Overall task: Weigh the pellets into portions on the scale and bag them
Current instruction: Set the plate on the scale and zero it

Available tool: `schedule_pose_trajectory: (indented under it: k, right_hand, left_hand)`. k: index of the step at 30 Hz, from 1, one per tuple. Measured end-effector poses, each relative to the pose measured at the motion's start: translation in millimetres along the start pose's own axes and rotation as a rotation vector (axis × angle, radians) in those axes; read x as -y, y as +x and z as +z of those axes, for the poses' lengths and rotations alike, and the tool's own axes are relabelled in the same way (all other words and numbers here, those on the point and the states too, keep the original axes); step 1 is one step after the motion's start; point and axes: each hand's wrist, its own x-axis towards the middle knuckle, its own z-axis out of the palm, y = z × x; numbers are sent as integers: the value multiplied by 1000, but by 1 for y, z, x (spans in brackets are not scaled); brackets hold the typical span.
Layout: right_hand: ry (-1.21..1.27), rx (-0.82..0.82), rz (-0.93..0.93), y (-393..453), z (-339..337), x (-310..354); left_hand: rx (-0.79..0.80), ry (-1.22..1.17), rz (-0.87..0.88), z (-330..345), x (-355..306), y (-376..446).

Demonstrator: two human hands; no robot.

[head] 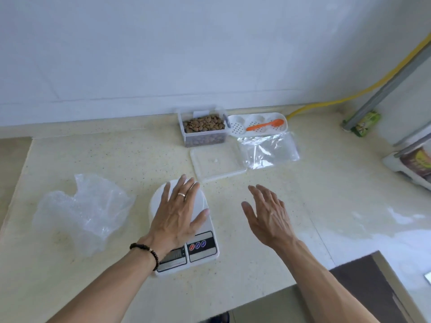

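A white digital scale (205,248) lies on the speckled counter (116,159) in front of me. My left hand (179,213) rests flat on its round platform, fingers straight and spread. My right hand (268,213) hovers open to the right of the scale, holding nothing. A clear box of brown pellets (204,128) stands open at the back by the wall. Its clear lid (217,163) lies in front of it. A flat clear bag (270,150) lies right of the lid. An orange spoon (265,125) rests in a white perforated tray (235,129).
A crumpled clear plastic bag (84,210) lies left of the scale. A yellow hose (363,89) runs along the back right wall. A green packet (366,122) and a white rack with a packet (412,164) stand at the right. The counter edge drops off at the lower right.
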Motion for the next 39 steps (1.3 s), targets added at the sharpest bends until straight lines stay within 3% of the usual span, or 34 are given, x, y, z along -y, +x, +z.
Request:
schedule_pose_trajectory:
  k: [8, 16, 23, 26, 30, 33, 39]
  right_hand:
    - [37, -4, 53, 106, -32, -105]
    - [-323, 70, -166, 182, -12, -162]
    - [-182, -279, -392, 194, 0, -182]
    - [-98, -324, -418, 194, -7, -182]
    - [-98, -389, -467, 187, -15, -180]
    - [-132, -407, -413, 176, -20, -182]
    - [-194, -414, -355, 147, -35, -158]
  left_hand:
    - [33, -10, -91, 44, -72, 135]
    - [173, 164, -154, 85, -100, 221]
    - [120, 117, -181, 86, -105, 234]
    - [78, 60, -175, 82, -109, 234]
    - [-4, 8, -41, 77, -110, 231]
    - [-29, 9, 24, 67, -107, 222]
    - [-92, 50, 4, 31, -82, 174]
